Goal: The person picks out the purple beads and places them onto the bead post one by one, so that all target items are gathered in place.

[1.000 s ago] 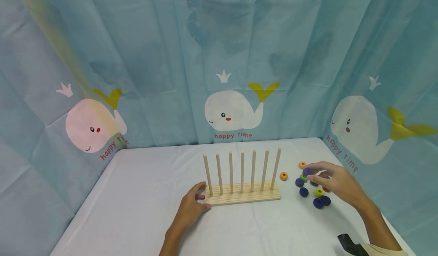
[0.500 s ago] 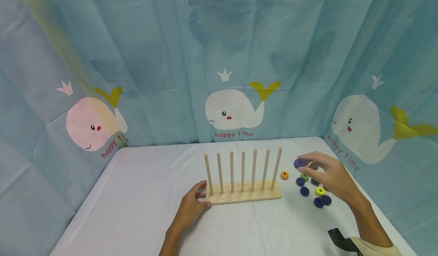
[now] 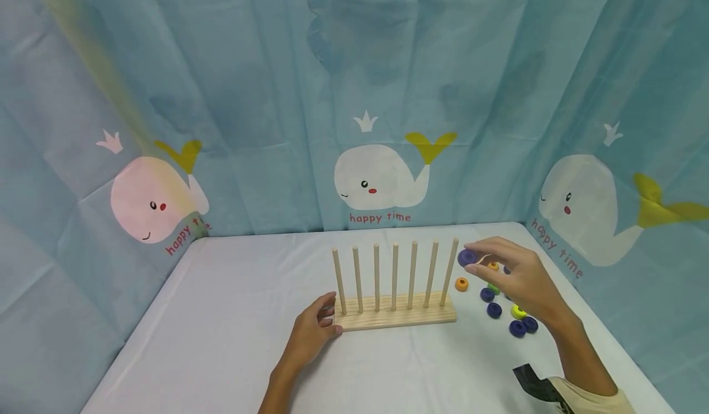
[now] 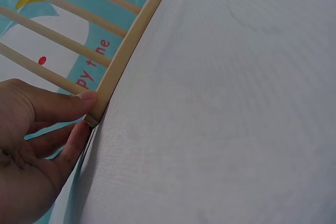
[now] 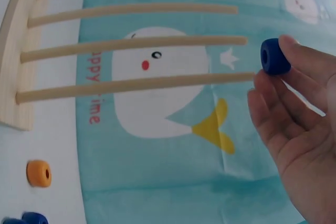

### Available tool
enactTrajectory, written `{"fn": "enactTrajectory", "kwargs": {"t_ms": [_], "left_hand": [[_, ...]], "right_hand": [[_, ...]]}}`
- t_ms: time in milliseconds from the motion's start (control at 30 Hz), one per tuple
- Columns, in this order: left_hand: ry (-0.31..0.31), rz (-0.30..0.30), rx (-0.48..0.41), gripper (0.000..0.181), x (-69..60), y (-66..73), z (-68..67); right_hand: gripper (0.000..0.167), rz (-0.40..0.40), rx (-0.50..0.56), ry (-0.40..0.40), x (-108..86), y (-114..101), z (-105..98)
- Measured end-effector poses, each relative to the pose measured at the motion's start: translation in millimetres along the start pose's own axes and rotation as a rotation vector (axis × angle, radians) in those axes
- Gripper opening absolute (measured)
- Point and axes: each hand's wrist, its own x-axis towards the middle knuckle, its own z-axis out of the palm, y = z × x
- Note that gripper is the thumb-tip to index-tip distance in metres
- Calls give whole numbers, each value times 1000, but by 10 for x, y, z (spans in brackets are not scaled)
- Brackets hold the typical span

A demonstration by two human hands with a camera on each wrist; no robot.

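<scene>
A pale wooden base [image 3: 396,319] with a row of several upright pegs stands on the table. My left hand [image 3: 311,331] grips the base's left end, thumb on the near side, as the left wrist view [image 4: 97,109] of that end also shows. Between thumb and fingertips my right hand [image 3: 517,275] pinches a dark blue bead [image 3: 467,258], held up just right of the rightmost peg's top and apart from it. In the right wrist view the bead [image 5: 275,57] shows its hole facing the pegs [image 5: 136,85].
Right of the base lie loose beads: an orange bead [image 3: 461,284], a yellow bead [image 3: 518,312], a green bead [image 3: 493,289] and several blue ones, such as a blue bead [image 3: 494,310]. A whale-print curtain [image 3: 266,125] hangs behind the white table [image 3: 221,340].
My right hand has lifted the blue bead from over the pile and carried it left, close to the rightmost peg. The left hand stays on the base.
</scene>
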Motion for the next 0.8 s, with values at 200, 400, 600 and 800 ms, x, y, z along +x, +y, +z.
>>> {"fn": "enactTrajectory", "kwargs": {"t_ms": [200, 400, 600, 800], "left_hand": [[-5, -2, -5, 71, -17, 12, -3], [-2, 0, 9, 70, -29, 11, 4], [-18, 3, 6, 68, -37, 7, 7], [-23, 10, 10, 68, -44, 0, 6]], "right_hand": [[43, -49, 60, 22, 83, -114, 78], [40, -83, 79, 31, 187, -248, 174], [40, -95, 83, 20, 265, -324, 280], [41, -138, 136, 12, 337, -385, 401]]}}
